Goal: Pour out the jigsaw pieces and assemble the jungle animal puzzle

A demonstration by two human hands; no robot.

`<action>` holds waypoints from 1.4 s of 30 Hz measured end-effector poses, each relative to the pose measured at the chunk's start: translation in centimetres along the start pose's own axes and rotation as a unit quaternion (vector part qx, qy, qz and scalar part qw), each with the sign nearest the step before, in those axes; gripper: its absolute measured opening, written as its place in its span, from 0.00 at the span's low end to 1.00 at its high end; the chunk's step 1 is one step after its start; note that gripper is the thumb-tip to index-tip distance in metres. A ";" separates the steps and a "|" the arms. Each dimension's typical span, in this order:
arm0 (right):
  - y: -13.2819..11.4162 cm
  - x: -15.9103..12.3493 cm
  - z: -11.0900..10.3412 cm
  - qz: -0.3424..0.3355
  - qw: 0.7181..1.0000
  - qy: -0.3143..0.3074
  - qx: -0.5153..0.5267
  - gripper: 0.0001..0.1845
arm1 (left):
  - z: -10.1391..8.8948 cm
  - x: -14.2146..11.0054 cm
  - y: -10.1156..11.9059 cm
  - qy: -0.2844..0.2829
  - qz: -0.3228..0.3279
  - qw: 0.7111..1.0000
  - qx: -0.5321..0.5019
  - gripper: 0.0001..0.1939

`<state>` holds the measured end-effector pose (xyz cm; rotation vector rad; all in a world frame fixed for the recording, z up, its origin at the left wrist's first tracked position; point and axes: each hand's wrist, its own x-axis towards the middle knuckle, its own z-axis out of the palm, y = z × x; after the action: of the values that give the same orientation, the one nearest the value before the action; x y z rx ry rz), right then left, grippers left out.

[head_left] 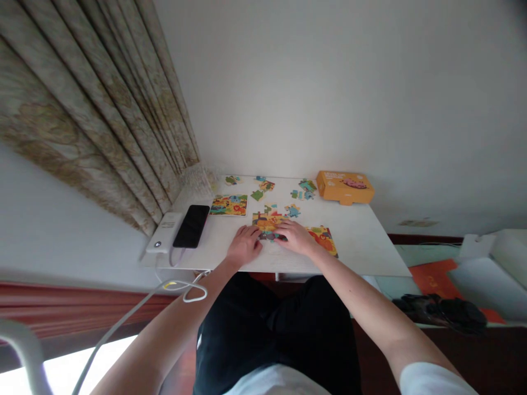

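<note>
A partly assembled jigsaw puzzle (265,220) with orange and yellow animal pictures lies near the table's front edge, between my hands. My left hand (246,244) rests at its lower left side, palm down, fingers stretched out to its edge. My right hand (295,238) reaches over its right side, thumb and fingers closed around a puzzle piece that they mostly hide. A grey and teal part of the puzzle (267,236) shows between the two hands. Partly behind my right wrist lies an orange picture card (325,240). A loose blue puzzle piece (292,210) lies just beyond the puzzle.
Several loose puzzle pieces (257,195) are spread along the back of the white table (362,241). A colourful animal picture (229,204) lies left, near a black phone (191,226) and a white cabled device (167,232). An orange box (345,187) stands back right, by the wall.
</note>
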<state>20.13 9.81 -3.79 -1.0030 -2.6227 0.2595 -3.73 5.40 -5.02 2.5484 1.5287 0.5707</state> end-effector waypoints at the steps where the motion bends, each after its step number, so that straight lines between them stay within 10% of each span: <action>1: -0.1 0.0 0.0 0.002 1.000 -0.003 0.001 0.09 | 0.0 0.0 0.0 0.001 0.001 1.000 0.000 0.19; 21: -0.3 0.0 0.2 0.063 0.998 -0.010 0.026 0.10 | 0.2 -0.2 -0.2 -0.033 0.029 0.999 0.022 0.21; 31: 4.9 -7.8 -0.4 0.254 0.957 0.140 -0.010 0.14 | 0.9 0.8 -0.2 -0.085 0.153 0.984 0.014 0.25; 42: 4.3 -9.8 0.9 0.281 0.954 0.085 -0.065 0.22 | 3.5 2.4 3.1 -0.107 0.076 0.990 0.056 0.29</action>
<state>29.40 6.32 -8.08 -1.7230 -2.1721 0.1202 1.10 6.29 -6.72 2.7219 1.3392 0.2208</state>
